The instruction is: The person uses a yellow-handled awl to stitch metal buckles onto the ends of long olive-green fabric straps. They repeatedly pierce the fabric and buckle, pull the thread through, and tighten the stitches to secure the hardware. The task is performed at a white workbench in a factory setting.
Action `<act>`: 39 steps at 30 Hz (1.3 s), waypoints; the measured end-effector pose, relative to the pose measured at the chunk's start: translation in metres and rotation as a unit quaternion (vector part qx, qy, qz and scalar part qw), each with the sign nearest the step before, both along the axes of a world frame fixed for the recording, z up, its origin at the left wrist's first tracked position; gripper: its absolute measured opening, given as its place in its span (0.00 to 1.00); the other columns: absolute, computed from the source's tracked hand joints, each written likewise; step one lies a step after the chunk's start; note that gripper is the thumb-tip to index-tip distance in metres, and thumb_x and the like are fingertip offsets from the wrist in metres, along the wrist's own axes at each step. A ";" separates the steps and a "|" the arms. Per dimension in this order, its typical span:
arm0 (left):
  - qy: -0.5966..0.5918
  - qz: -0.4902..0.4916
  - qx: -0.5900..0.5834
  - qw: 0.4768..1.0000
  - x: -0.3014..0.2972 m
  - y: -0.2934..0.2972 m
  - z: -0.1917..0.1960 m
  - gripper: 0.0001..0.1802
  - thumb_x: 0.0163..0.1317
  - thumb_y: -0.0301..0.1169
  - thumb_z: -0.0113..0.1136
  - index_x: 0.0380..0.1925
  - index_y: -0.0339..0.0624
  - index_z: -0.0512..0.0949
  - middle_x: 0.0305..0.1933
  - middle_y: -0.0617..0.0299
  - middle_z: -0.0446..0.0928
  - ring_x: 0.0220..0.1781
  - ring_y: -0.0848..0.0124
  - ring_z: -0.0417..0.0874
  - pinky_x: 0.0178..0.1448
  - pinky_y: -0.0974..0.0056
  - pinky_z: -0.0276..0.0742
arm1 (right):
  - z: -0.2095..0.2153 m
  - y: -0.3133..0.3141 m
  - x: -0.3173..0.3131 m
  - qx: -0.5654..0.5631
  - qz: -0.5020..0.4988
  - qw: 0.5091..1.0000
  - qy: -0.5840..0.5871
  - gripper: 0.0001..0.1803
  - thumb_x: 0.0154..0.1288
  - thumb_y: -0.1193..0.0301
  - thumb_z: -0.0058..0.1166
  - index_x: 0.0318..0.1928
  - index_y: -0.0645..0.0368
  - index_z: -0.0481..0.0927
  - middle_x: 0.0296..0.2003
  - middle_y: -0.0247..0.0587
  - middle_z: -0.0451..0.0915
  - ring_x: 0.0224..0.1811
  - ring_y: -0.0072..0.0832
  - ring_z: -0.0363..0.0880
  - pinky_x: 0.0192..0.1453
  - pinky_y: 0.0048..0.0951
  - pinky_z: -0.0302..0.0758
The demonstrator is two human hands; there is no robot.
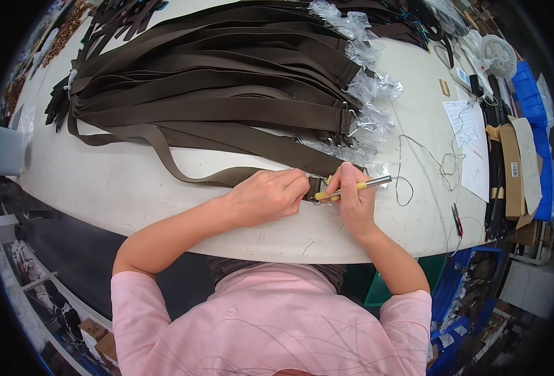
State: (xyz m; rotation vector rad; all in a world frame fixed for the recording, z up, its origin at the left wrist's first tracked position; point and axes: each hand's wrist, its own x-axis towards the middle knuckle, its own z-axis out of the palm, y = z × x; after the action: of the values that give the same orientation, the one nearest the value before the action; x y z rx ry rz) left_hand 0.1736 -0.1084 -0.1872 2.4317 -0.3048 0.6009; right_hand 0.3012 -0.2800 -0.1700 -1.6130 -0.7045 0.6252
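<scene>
A bundle of dark brown webbing straps [214,113] lies across the white table. One strap [164,156] loops out of it toward me, and its stitched end [312,187] lies between my hands. My left hand [270,195] is closed on this strap just left of the end, fingers curled. In my right hand [356,203] is a slim yellow-and-silver pen-shaped tool [377,182], its yellow tip pointing left at the strap end. The tool's exact kind does not show. Fingers partly hide where tip and strap meet.
Clear plastic wrapping [371,94] covers metal fittings at the bundle's right ends. Thin cord [440,166] trails over the table near paper sheets [468,141]. Small red-handled snips [457,219] lie at the right edge. A white fan [498,56] and a cardboard box [514,169] stand farther right.
</scene>
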 end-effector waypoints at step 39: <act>0.175 0.063 -0.151 0.971 0.013 -0.008 0.016 0.03 0.68 0.25 0.62 0.40 0.38 0.79 0.37 0.55 0.76 0.33 0.54 0.82 0.36 0.55 0.77 | 0.003 -0.011 0.003 0.029 -0.066 0.988 0.139 0.25 0.85 0.58 0.42 0.31 0.62 0.77 0.27 0.33 0.76 0.24 0.19 0.78 0.29 0.20 0.77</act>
State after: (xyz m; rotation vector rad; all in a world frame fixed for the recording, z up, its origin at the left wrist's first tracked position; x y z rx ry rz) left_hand 0.1862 -0.1168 -0.1716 2.2164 0.0821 0.2396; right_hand 0.3037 -0.2910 -0.1671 -1.4698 -0.4023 0.7089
